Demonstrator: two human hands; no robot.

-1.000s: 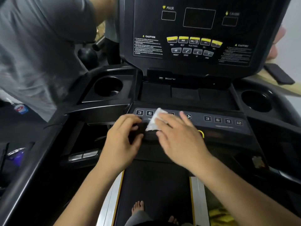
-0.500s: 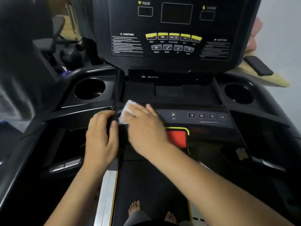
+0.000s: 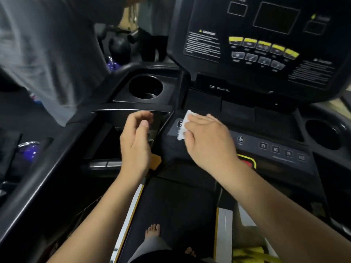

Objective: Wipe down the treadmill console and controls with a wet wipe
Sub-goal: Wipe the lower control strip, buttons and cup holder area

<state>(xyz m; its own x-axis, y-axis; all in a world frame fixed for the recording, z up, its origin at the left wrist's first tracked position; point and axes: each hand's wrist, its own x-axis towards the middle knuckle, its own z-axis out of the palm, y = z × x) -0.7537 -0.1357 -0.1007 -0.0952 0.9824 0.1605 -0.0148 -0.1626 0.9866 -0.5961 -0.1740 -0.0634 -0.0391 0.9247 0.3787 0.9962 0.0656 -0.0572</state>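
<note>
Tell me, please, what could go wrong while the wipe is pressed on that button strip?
1. The right hand presses the wipe flat on the strip; a key press might start the belt under the bare feet.
2. The red button sits right beside that hand and may get knocked.
3. Wetness could seep around the keys.
</note>
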